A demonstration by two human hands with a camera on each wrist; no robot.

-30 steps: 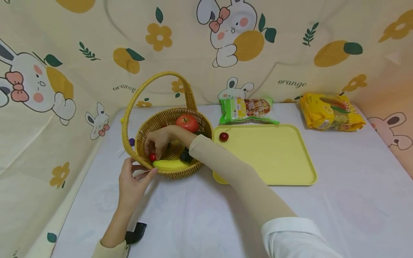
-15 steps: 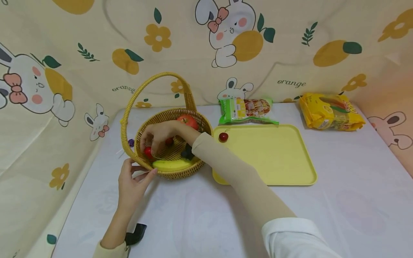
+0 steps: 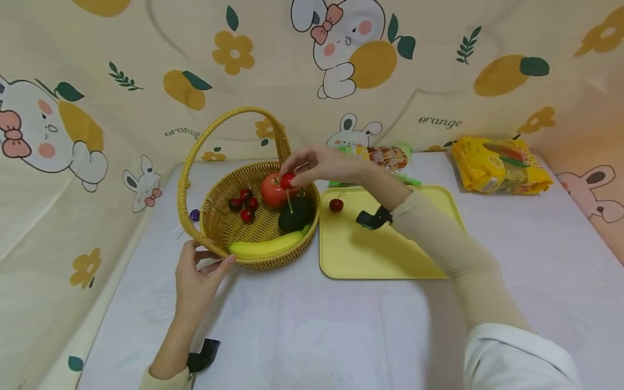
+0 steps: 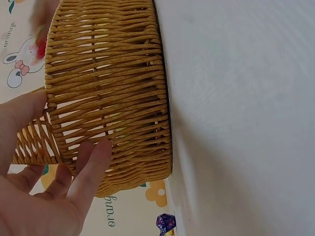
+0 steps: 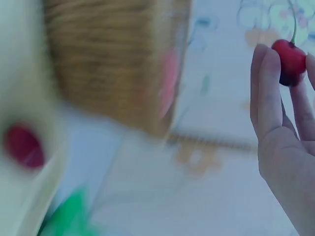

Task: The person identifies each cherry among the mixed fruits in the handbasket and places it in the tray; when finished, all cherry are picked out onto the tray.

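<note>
Left hand (image 3: 197,281) holding round golden-brown wicker basket (image 3: 265,265)
I am gripping its rim with part-curved fingers; four small dark-red cherries (image 3: 247,215) are lying inside; my right hand (image 3: 324,165), fingertips nearly together, is pinching a bright-red stemmed cherry (image 3: 287,180) above the basket's right side; a pale-yellow rectangular tray (image 3: 341,260) is bearing one dark-red cherry (image 3: 336,205).

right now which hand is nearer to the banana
Left. The left hand holds the basket right beside the banana; the right hand, holding a cherry near the apple, is farther away.
</note>
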